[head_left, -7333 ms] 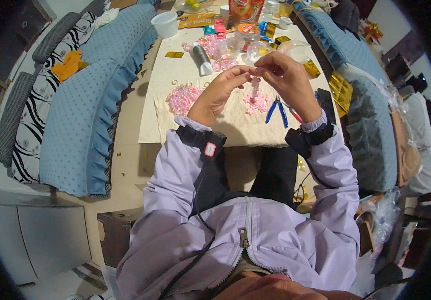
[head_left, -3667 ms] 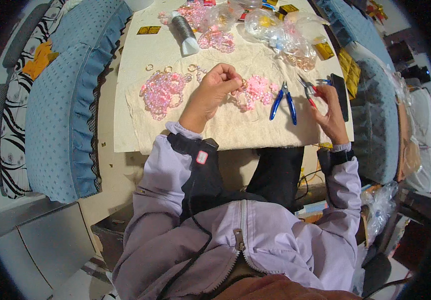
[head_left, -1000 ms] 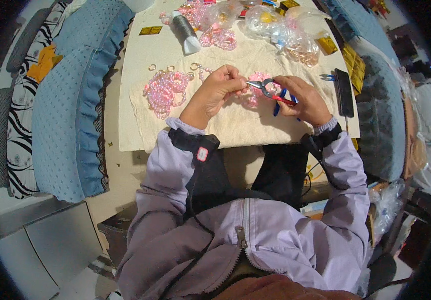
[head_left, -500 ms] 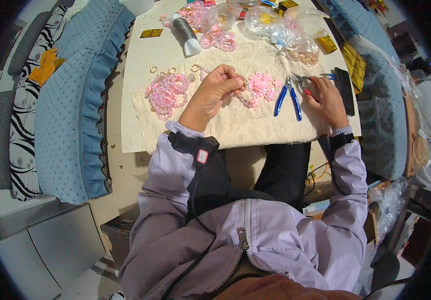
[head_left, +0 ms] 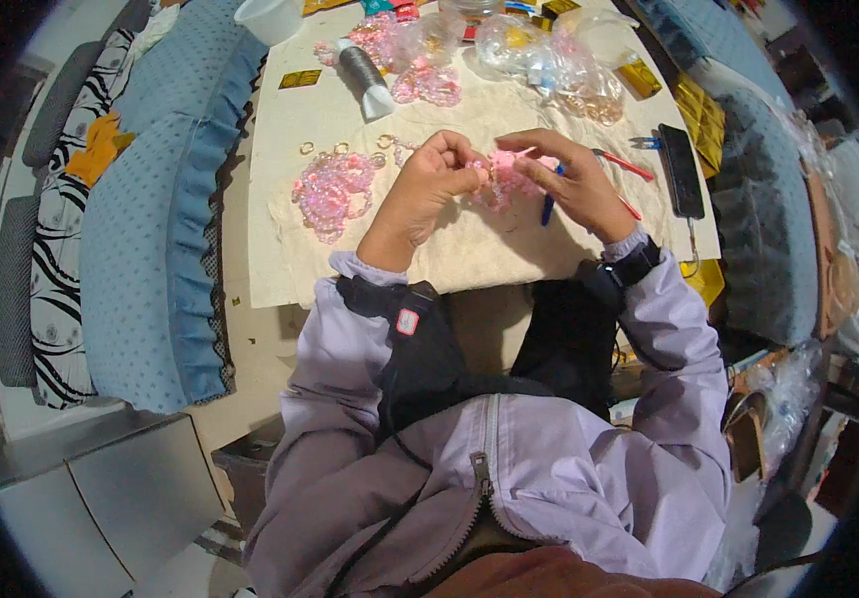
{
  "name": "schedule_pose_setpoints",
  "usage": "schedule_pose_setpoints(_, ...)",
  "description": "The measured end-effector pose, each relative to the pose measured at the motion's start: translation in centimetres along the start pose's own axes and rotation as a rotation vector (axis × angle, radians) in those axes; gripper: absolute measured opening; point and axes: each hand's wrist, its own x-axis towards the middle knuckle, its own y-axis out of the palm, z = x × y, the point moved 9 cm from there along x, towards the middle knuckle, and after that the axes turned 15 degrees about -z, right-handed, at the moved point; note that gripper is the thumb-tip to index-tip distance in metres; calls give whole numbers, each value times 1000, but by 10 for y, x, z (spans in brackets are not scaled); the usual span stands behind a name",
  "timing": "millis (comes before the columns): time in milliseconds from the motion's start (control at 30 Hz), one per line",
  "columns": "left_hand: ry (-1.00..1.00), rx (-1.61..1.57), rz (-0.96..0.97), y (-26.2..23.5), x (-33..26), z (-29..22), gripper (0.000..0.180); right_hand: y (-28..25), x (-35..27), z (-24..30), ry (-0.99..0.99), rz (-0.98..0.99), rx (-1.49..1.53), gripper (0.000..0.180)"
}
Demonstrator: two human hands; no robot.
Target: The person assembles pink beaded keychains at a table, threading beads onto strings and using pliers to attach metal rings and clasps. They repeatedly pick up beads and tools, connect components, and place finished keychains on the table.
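My left hand [head_left: 424, 189] is closed, thumb and forefinger pinching the end of a pink beaded strand [head_left: 495, 189]. Close on its right, my right hand [head_left: 581, 181] curls around red-handled pliers [head_left: 631, 165], whose two spread handles stick out past the palm. Their jaws are hidden by the fingers, which reach over the pink beads beside my left fingertips. Blue-handled pliers [head_left: 548, 207] lie on the cloth, mostly covered by my right hand. Left of my hands is a heap of pink beaded strands [head_left: 334, 194], with gold rings [head_left: 341, 149] along its far edge.
A cream cloth [head_left: 429, 261] covers the table's near part. Further back are a grey thread spool [head_left: 361, 72], pink bead bundles [head_left: 428, 84] and clear plastic bags [head_left: 519, 52]. A black phone [head_left: 682, 171] lies at the right edge, and a white tub [head_left: 270, 18] stands far left.
My right hand has moved left from the table's right side with the red-handled pliers, coming up beside my left hand. The left hand keeps its pinch in nearly the same place.
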Motion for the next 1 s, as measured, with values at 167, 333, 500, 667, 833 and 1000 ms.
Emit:
schedule_pose_setpoints(167,-10,-77,32,4,-6,-5,24,21,2,12,33,21,121,18)
schedule_pose_setpoints(333,10,-120,33,7,-10,-11,23,20,4,7,59,12,168,13)
schedule_pose_setpoints(500,44,-120,35,7,-12,-17,25,22,3,16,64,35,157,11)
schedule_pose_setpoints(667,120,-88,37,4,-13,-24,25,16,9,52,-157,10,-33,11)
schedule_pose_setpoints(833,143,-65,67,6,-15,-26,19,14,13,74,-231,5,-21,15)
schedule_pose_setpoints(1000,149,-76,96,7,-18,-27,18,13,15,87,-375,-57,-77,23)
